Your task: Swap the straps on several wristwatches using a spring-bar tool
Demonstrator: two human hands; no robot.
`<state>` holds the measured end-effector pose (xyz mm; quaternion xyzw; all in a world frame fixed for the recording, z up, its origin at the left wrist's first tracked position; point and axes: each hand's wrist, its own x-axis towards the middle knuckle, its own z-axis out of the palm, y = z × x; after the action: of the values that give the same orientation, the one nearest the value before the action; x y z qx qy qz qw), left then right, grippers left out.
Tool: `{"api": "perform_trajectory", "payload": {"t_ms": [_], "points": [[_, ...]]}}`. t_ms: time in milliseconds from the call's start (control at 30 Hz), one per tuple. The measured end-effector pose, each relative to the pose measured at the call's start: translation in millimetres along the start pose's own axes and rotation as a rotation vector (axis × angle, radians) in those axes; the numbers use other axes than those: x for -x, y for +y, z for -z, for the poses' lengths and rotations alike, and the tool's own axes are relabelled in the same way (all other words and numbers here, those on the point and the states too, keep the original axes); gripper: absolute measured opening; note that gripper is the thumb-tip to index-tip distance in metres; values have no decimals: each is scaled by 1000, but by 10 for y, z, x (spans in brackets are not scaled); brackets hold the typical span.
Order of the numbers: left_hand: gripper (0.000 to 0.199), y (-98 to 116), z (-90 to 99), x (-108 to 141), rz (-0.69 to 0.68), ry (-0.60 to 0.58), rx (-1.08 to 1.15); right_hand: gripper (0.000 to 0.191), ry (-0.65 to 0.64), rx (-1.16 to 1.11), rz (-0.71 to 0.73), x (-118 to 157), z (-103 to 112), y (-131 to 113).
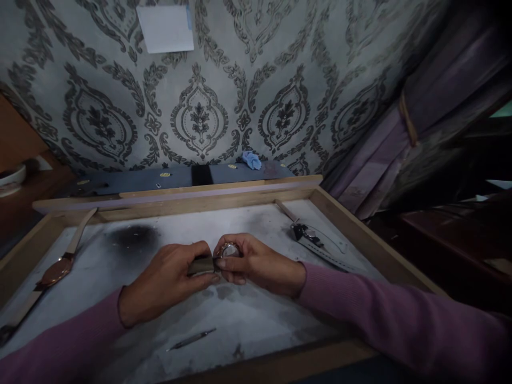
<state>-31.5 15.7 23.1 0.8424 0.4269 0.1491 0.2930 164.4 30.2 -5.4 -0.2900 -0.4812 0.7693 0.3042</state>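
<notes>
Near the middle of the wooden-framed tray, my right hand is closed around a round watch case with a shiny rim. My left hand pinches a flat brownish watch strap between thumb and fingers. One end of the strap meets the side of the watch case; my fingertips hide whether the two are joined. Below my hands lies a thin metal spring bar tool, touched by neither hand.
A wristwatch with a tan strap lies along the tray's left side. At the right is another watch with a dark strap. The tray's raised wooden rim surrounds the pale surface. Behind it sits a crumpled blue cloth by the patterned wall.
</notes>
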Motion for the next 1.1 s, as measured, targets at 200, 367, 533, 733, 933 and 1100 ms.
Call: {"api": "perform_trajectory", "payload": {"t_ms": [200,367,533,733,933,1100], "points": [[19,-17,-38,-3,-15,38,-1,17,5,-14,-14,1,-20,27],[20,-32,-65,-4,4,42,20,18,1,-44,-37,4,-29,42],[21,-31,-72,-16,61,39,108,25,3,-67,-38,11,-32,32],[19,-68,-88,-28,76,37,211,21,-19,-97,-37,28,-32,20],[19,-105,-87,-28,61,28,310,13,-5,-134,-36,23,-41,9],[20,-142,-79,-47,33,1,397,10,2,-163,-38,-2,-50,8]]}}
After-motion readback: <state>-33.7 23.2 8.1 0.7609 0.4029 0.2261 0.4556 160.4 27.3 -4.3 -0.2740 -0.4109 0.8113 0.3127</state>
